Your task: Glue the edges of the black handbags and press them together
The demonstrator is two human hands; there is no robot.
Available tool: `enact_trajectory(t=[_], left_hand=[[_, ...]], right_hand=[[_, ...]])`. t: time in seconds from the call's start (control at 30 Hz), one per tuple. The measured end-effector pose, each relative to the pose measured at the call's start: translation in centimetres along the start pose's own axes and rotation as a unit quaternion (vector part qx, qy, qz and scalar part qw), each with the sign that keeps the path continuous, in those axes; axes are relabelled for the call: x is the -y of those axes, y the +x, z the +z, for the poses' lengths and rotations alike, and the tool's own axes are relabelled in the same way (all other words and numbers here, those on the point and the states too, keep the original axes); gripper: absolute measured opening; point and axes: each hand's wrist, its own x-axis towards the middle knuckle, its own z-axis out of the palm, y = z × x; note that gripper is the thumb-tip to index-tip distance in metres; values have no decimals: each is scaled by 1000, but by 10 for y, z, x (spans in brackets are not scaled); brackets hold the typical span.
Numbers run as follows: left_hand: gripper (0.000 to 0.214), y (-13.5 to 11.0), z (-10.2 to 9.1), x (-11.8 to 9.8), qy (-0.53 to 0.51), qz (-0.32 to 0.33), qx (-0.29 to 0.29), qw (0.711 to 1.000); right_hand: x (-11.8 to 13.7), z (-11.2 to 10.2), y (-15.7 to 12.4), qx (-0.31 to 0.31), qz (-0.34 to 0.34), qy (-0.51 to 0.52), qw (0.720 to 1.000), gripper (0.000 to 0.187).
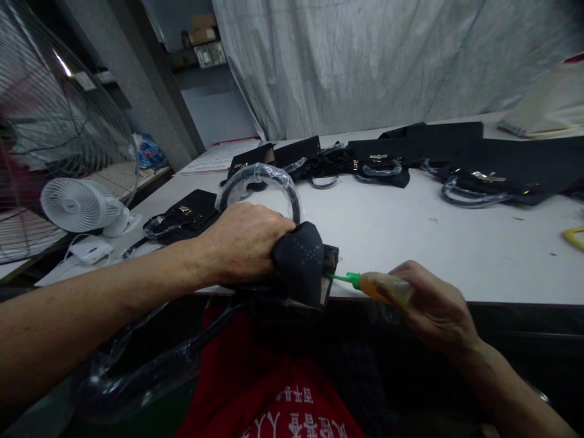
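Observation:
My left hand (249,240) is closed around a black handbag (298,258) at the table's front edge. One plastic-wrapped handle (292,188) of this bag arches up behind the hand; another wrapped strip hangs below it on the left. The bag's end faces right, showing a pale inner edge. My right hand (431,298) grips a glue bottle (381,287) with an orange-yellow body and a thin green nozzle. The nozzle tip touches or nearly touches the bag's open end; which of the two I cannot tell.
Several black handbags with wrapped handles, one of them a bag (378,155), lie along the back of the white table (378,222). A small white fan (82,204) stands left, near a large wire-caged fan (68,109). A yellow handle (573,237) lies far right.

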Motion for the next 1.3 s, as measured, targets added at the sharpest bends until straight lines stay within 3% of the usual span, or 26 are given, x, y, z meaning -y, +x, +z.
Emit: enact_trajectory(t=[0.1,0.27,0.37,0.53,0.67,0.8,0.97,1.1,1.2,1.3], left_hand=[[16,0,0,0,-1,2,0,1000],[17,-1,1,2,-9,5,-9,1000],[17,-2,3,4,-17,18,-16,1000],[18,-4,2,4,-29,17,-5,999],[17,-7,0,2,-40,11,8,999],[16,-9,3,3,-50,19,-3,999],[17,-14,7,3,-62,25,-1,998],[16,-20,11,4,-75,27,-13,997],[16,-26,14,3,-81,30,-15,996],[14,-32,17,2,-74,28,-15,997]], right_hand=[[1,-1,1,49,-12,34,998,11],[6,-2,3,14,-12,21,1000,7],[7,-1,3,43,-28,56,997,8],[7,-1,-4,8,6,20,1000,5],[14,-2,-7,46,-47,38,997,10],[18,0,-10,-9,-20,-4,1000,8],[18,1,-13,57,-33,63,996,9],[17,1,-16,9,1,29,1000,6],[18,2,-18,39,-9,48,998,8],[22,4,-18,11,-10,22,1000,10]])
